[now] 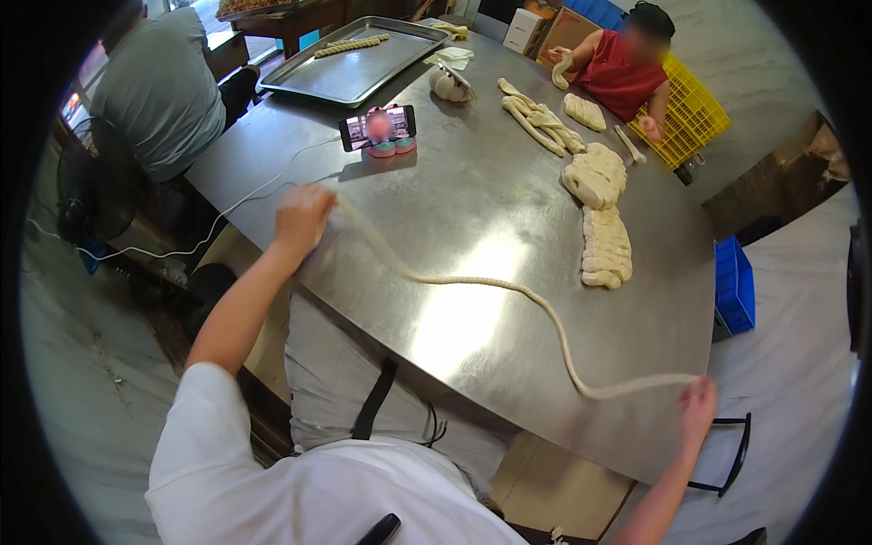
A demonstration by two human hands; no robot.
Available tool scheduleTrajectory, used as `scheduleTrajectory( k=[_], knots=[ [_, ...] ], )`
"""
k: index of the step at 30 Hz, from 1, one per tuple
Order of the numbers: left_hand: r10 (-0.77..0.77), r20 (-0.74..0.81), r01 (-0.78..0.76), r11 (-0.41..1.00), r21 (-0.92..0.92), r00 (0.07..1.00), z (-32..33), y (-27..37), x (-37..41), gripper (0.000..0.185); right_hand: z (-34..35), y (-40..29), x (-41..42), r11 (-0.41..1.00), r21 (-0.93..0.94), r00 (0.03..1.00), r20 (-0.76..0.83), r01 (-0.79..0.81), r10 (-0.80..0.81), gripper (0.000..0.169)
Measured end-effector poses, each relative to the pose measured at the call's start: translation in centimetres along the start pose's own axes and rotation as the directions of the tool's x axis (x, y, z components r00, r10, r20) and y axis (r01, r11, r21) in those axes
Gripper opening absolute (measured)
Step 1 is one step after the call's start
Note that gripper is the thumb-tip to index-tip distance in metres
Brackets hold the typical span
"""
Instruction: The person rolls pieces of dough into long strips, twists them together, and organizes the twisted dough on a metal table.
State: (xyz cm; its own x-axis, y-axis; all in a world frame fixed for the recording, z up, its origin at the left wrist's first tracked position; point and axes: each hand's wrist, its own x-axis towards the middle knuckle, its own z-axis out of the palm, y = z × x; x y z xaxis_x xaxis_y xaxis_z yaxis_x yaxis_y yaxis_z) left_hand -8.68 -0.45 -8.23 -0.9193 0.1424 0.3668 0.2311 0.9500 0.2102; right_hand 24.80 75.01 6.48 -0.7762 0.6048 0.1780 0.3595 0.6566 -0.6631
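Note:
A long, thin rope of dough (470, 280) stretches in a wavy line over the steel table (327, 245). My left hand (304, 216) grips one end near the table's left edge. At the far right, my right hand (699, 402) holds the other end, slightly blurred. Beyond the rope lie a ridged slab of dough (606, 246) and, touching it, a rounded lump of dough (595, 176). Several thick dough strips (538, 119) are heaped farther back, next to a smaller dough piece (584, 112).
A phone (377, 128) on a stand trails a white cable (225, 212) off the left edge. Behind it, a metal tray (334, 78) holds twisted dough (352, 45). A person in red (616, 75) handles dough at the far side; another person (160, 95) sits at left. A yellow crate (688, 112) stands behind.

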Motion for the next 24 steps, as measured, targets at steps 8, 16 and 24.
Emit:
scheduleTrajectory(
  k=[8, 16, 24],
  knots=[
    [0.055, -0.056, -0.066, 0.973, -0.221, 0.997, 5.6, -3.7, 1.2, 0.031, 2.3, -1.0, -3.2, 0.872, -0.422, 0.862, 0.507, 0.249, 0.0, 0.024],
    [0.385, -0.177, -0.351, 0.915, 0.197, 0.906, 1.2, -0.3, -11.9, 0.031, -0.4, -3.8, -10.3, 0.691, -0.471, 0.701, 0.71, 0.549, -0.073, 0.03],
    [0.372, -0.208, -0.39, 0.919, -0.052, 0.905, -8.2, -4.5, 2.8, 0.01, -20.3, 15.7, 4.1, 0.989, 0.147, 0.903, -0.426, 0.014, 0.051, 0.037]
  ],
)
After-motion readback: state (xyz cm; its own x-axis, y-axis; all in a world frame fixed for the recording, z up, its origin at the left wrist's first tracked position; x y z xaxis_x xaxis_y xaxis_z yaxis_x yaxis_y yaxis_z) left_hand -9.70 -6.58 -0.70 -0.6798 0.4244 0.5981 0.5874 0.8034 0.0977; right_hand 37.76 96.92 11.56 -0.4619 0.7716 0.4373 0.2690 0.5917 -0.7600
